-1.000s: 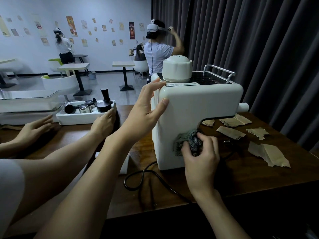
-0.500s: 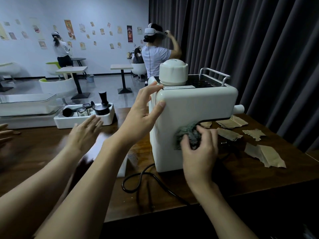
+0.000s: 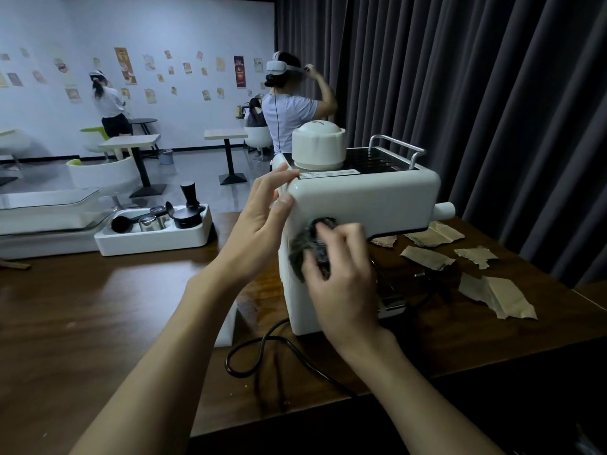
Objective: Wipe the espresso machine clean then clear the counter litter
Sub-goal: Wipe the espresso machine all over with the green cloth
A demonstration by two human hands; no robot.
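The white espresso machine (image 3: pixel 377 198) stands on the wooden counter (image 3: pixel 98 307), its side toward me. My right hand (image 3: pixel 345 284) grips a dark grey cloth (image 3: pixel 307 247) and presses it against the upper part of that side wall. My left hand (image 3: pixel 259 221) rests on the machine's top left corner, fingers fairly straight over the edge and thumb on the near face. Several torn brown paper scraps lie on the counter to the right of the machine, the largest (image 3: pixel 497 292) nearest me and smaller ones (image 3: pixel 427 257) behind it.
A black power cord (image 3: pixel 262 349) loops on the counter in front of the machine. A white tray (image 3: pixel 154 239) holding a tamper and small cups sits at the left, beside a glass dish (image 3: pixel 49 208). Dark curtains hang to the right. Two people stand far back.
My right hand has carried the cloth up the machine's side. Another person's two hands, on the counter at the left before, are out of view. My left hand has stayed on the corner.
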